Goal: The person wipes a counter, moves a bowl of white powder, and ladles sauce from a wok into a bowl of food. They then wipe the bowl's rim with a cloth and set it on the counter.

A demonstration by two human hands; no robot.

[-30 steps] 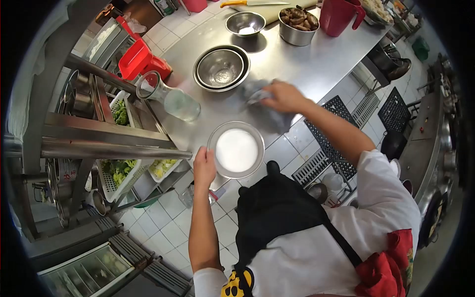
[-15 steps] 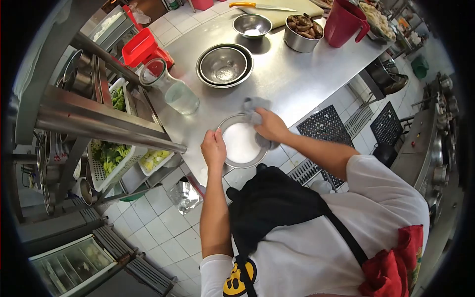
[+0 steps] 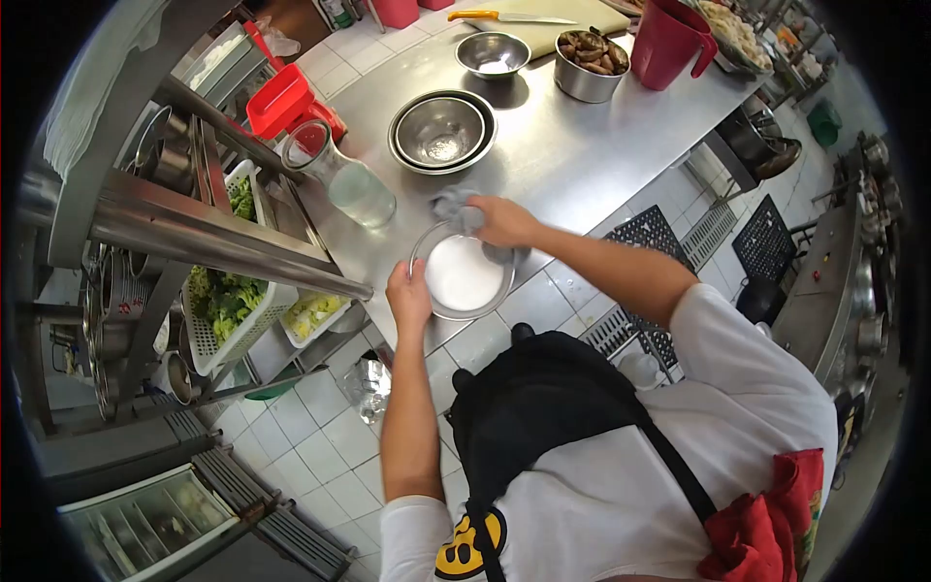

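A round metal bowl (image 3: 423, 254) with white contents sits at the near edge of the steel table. My left hand (image 3: 408, 291) grips the bowl's left rim, fingers closed. Wrapped round a grey cloth (image 3: 453, 207), my right hand (image 3: 501, 222) is at the bowl's upper right rim, and part of the cloth hangs along that side. Just beyond the bowl are a glass jug (image 3: 361, 194) of cloudy liquid and two nested metal bowls (image 3: 440, 131).
On the steel table (image 3: 562, 145) stand a small metal bowl (image 3: 493, 55), a pot of brown pieces (image 3: 592, 66), a red pitcher (image 3: 667, 44) and a knife (image 3: 512, 16) on a board. A metal shelf post (image 3: 213, 242) and vegetable baskets (image 3: 228, 315) are at the left.
My right hand and the cloth have moved left along the bowl's far rim. The bowl and my left hand have shifted slightly left and up in view.
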